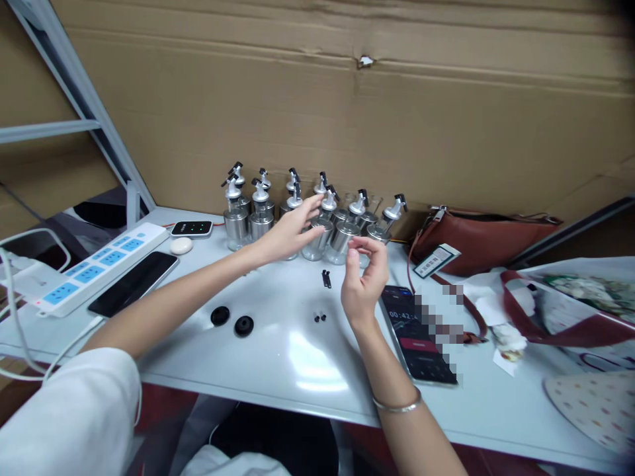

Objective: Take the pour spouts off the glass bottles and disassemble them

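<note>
Several glass bottles with steel sleeves and silver pour spouts with black flip levers stand in rows at the back of the table. My left hand reaches to the front row, fingers stretched out, in front of a bottle; whether it touches is unclear. My right hand is raised before the right-hand bottles, its fingers loosely curled towards the thumb, nothing visible in it. Between my arms lie small black lever pieces, tiny dark plugs, a black round cap and another black cap.
At left lie a power strip, a dark phone, a small black-faced device and a white rounded case. A phone showing a timer, a brown bag and a plastic bag are at right. Cardboard stands behind.
</note>
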Motion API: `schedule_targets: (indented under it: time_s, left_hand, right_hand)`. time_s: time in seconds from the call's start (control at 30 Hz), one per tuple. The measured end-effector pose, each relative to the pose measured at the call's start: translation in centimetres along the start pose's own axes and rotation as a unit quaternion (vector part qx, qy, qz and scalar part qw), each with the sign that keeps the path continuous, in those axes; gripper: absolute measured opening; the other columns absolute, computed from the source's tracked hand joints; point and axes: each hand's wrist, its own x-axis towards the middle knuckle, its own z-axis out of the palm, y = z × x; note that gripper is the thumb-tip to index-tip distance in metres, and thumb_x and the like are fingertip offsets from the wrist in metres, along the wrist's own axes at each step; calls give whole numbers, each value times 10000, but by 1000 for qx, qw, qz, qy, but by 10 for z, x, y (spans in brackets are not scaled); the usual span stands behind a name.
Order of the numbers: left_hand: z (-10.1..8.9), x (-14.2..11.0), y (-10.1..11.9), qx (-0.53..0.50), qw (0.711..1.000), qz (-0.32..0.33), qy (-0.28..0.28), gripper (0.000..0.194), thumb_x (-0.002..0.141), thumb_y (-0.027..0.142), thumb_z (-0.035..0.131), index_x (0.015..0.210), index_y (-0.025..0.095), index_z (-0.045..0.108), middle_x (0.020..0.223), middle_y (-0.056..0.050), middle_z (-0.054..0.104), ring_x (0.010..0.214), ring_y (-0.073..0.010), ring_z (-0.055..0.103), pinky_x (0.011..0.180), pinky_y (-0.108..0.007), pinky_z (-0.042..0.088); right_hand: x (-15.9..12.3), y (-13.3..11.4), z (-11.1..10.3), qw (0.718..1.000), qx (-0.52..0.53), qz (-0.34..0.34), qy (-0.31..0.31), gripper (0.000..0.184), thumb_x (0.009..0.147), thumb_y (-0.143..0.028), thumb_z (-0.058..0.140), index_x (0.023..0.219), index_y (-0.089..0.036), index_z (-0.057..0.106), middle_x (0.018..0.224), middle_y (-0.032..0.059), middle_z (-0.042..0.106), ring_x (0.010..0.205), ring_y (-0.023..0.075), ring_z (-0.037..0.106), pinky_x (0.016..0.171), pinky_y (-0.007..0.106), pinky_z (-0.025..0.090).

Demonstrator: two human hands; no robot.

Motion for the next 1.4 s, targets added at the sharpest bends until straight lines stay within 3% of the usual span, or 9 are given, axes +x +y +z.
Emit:
schedule_targets:
  time_s: [0.07, 0.2, 0.37, 0.43, 0.53, 0.73, 0.97, 1.2, 1.4]
  left_hand:
    - [-24, -31, 19, 19, 999, -5, -45, 325, 885, 286, 485, 1188, 170, 481, 1185, -106, 595, 1066, -193, 591, 912, -351, 479]
    - [-64, -92, 27, 139, 972, -93, -167, 249, 902, 384, 459, 1063, 226, 565, 1088, -37, 624, 960, -167, 602, 799, -298, 495]
    - [-72, -129, -22, 217, 956, -181, -77, 369, 890, 419, 433, 1184, 196, 453, 1137, -84, 552, 1011, -212, 563, 823, -348, 476]
    - [-66, -130, -40, 245, 948, -197, -40, 456, 860, 454, 481, 1225, 190, 411, 1191, -98, 497, 1032, -228, 548, 868, -375, 458]
    - [-56, -122, -56, 274, 939, -201, -52, 557, 815, 504, 540, 1258, 201, 392, 1235, -103, 452, 1083, -264, 521, 890, -397, 443]
    - [-38, -104, -68, 296, 939, -162, -74, 284, 876, 424, 468, 964, 172, 565, 1010, -63, 555, 948, -233, 558, 835, -364, 445]
    - [-25, -112, -53, 283, 951, -86, -91, 199, 887, 327, 460, 924, 174, 582, 965, -54, 576, 906, -202, 572, 805, -330, 462]
    - [-24, -120, -37, 375, 922, -22, -96, 158, 878, 251, 448, 906, 159, 574, 1112, -107, 537, 873, -205, 571, 745, -345, 485]
    - [-24, -120, -32, 356, 932, 58, 5, 81, 834, 181, 488, 856, 151, 559, 988, -98, 558, 857, -195, 549, 747, -322, 477]
  right_hand:
    - [0, -1, 0, 1000, -3, 2, -3, 103, 872, -201, 477, 944, -193, 549, 895, 39, 577, 851, 167, 552, 776, 322, 426]
    - [-1, -4, 1, 1000, -6, 0, -16, 89, 872, -197, 471, 900, -195, 556, 854, 29, 577, 808, 162, 548, 747, 311, 429]
    - [-4, -3, 3, 999, -13, 1, -34, 95, 870, -190, 469, 883, -186, 562, 833, 30, 587, 775, 160, 555, 719, 305, 437]
    - [-5, -1, 3, 999, -19, 4, -36, 97, 868, -189, 470, 875, -182, 566, 817, 28, 589, 762, 158, 557, 711, 302, 439]
    - [-4, 1, 3, 999, -26, 12, -35, 99, 866, -195, 471, 866, -180, 569, 804, 24, 589, 757, 157, 560, 710, 302, 443]
    - [-4, 0, 2, 999, -37, 0, -34, 104, 864, -193, 468, 866, -183, 572, 797, 19, 595, 752, 155, 564, 707, 303, 450]
    - [-5, -7, 2, 997, -46, -19, -51, 95, 861, -175, 479, 867, -186, 573, 784, 14, 596, 735, 149, 559, 687, 294, 451]
    - [-7, -12, 1, 997, -40, -8, -64, 100, 871, -178, 479, 897, -200, 573, 761, 9, 596, 708, 149, 576, 670, 300, 462]
    - [-9, -17, -1, 996, -29, -14, -84, 100, 877, -174, 489, 913, -207, 576, 720, -7, 591, 653, 134, 577, 645, 287, 462]
